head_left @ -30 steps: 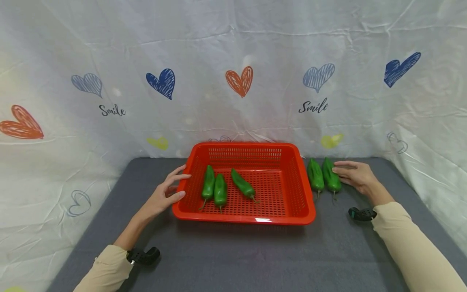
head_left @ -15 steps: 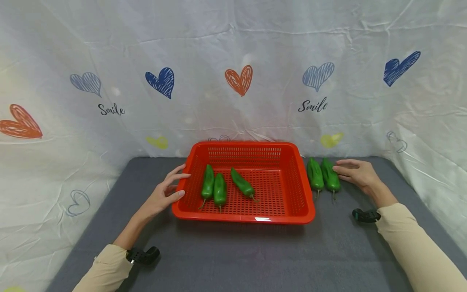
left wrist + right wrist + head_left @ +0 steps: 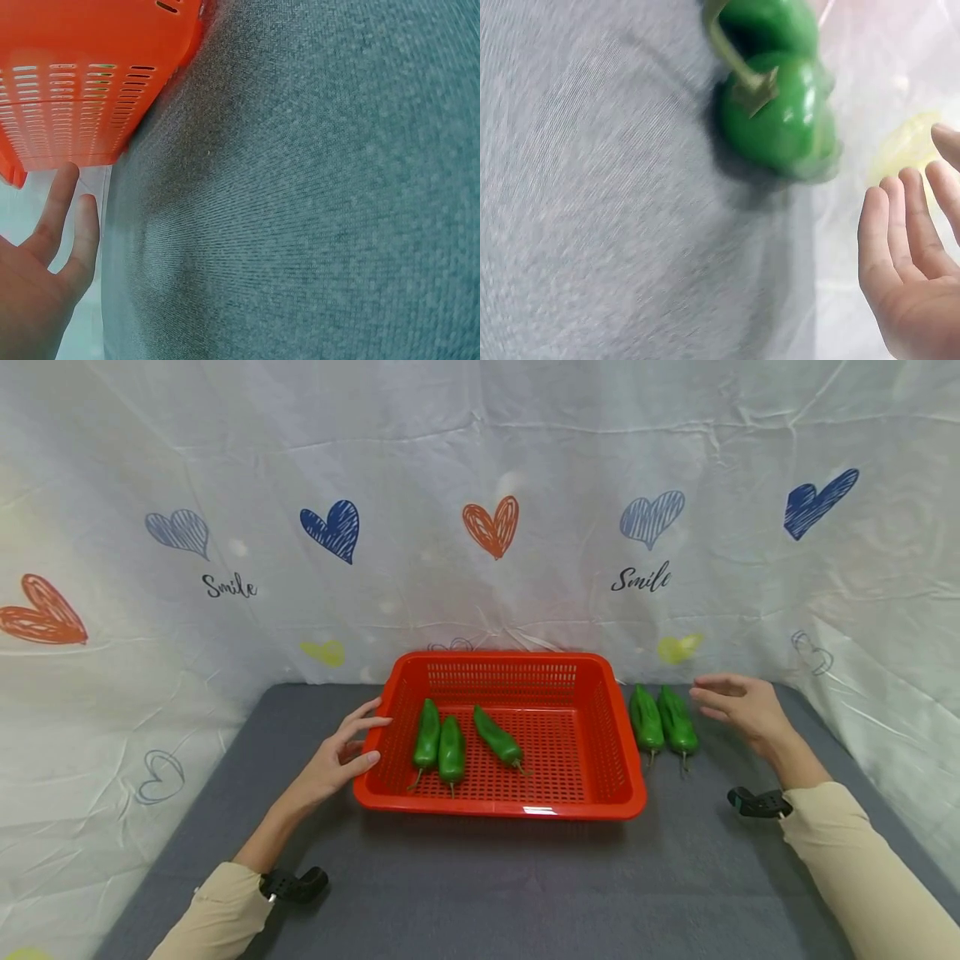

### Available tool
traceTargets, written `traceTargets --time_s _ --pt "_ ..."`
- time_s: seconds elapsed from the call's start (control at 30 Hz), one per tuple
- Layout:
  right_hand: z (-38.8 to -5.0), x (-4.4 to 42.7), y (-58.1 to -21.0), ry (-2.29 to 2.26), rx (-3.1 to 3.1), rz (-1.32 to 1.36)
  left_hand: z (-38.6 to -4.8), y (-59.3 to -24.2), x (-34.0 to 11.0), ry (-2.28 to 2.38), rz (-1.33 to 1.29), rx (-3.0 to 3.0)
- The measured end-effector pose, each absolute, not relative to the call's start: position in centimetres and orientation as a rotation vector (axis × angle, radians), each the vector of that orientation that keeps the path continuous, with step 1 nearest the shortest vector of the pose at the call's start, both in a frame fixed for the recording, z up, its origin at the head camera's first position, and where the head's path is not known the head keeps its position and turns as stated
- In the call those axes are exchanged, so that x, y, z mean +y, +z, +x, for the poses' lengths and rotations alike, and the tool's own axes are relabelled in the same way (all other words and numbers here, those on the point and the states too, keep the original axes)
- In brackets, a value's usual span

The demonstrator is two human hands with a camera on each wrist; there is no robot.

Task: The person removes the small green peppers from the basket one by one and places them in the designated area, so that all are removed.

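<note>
Peppers (image 3: 646,720), two, are lying at three o'clock of basket (image 3: 472,805); probably light, firm, slippery, best pinched mid-body; right hand (image 3: 750,710) hovering alongside, empty, fingers parted; left hand (image 3: 334,762) touching basket's nine-o'clock edge, fingers spread.

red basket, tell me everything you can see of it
The red basket looks like glossy plastic: rectangular, with a smooth rim, slotted walls and a gridded floor. It stands upright on the gray table, three green peppers lying inside. The left hand appears to touch its left rim; whether the nearest outside pepper touches it is unclear.
</note>
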State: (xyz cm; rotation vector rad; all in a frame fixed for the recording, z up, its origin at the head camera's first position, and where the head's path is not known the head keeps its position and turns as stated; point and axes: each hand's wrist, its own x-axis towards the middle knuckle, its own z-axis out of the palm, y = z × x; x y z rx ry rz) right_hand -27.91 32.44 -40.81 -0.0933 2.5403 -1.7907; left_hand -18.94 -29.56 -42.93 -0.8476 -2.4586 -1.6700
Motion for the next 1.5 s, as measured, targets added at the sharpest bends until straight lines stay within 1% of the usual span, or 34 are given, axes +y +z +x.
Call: traceTargets --time_s 0.3,0.6,1.07,1.37,1.5 --pt "-27.6 30.0 -38.5 -1.866 2.421 -0.214 -18.8 -43.1 -29.6 -1.692 -0.821 -2.456" --pt "-27.7 27.1 -36.2 -1.845 2.373 -0.328 -18.8 -42.9 -29.5 -1.694 -0.806 -2.467" --pt "-28.6 23.2 -33.8 -1.823 2.341 -0.404 -18.8 -42.8 -29.4 -1.685 -0.811 -2.46" --pt "-29.4 20.9 -32.4 -1.835 2.305 -0.386 -18.8 -42.7 -29.5 -1.673 -0.794 -2.479" --pt "-29.6 19.7 -31.8 -1.832 2.312 -0.433 -18.8 -42.8 -29.5 -1.68 -0.777 -2.483"
